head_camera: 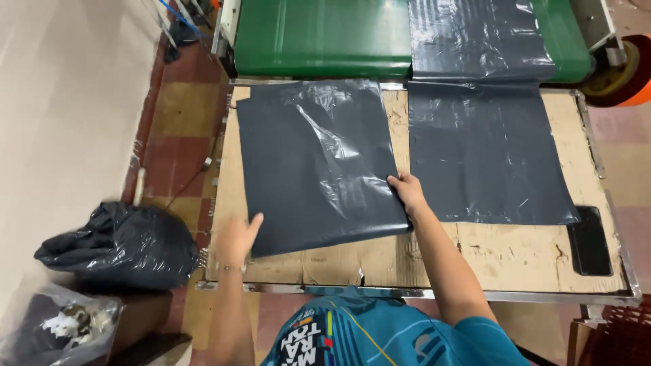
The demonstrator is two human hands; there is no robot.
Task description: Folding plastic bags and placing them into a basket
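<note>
Standing over the worn brown board tabletop with a metal rim (515,261), green conveyor belt (319,37) at its far edge. Two sheets on it: the dark grey plastic film bag (315,163) on my side left, lying flat and a bit skewed, and a second dark grey film sheet (485,152) to the right, coming off the belt, apart from the first by a narrow gap. My right hand (409,193) sits on the near right edge of the left bag, fingers spread flat, pressing, not closed on anything that I can see. My left hand (237,237) is at the bag's near left corner, open, fingers loose, blurred; cannot tell if it touches the film. Judging by the wrinkles and glare, the bag is thin, light, soft and slippery, likely to slide on the board; best taken at an edge or corner, pinched. Flat black slab (588,240) lies at the right edge of the table. On the floor left: a tied black plastic sack (125,247), full, contents hidden, and a clear plastic bag (57,329) holding pale scraps
</note>
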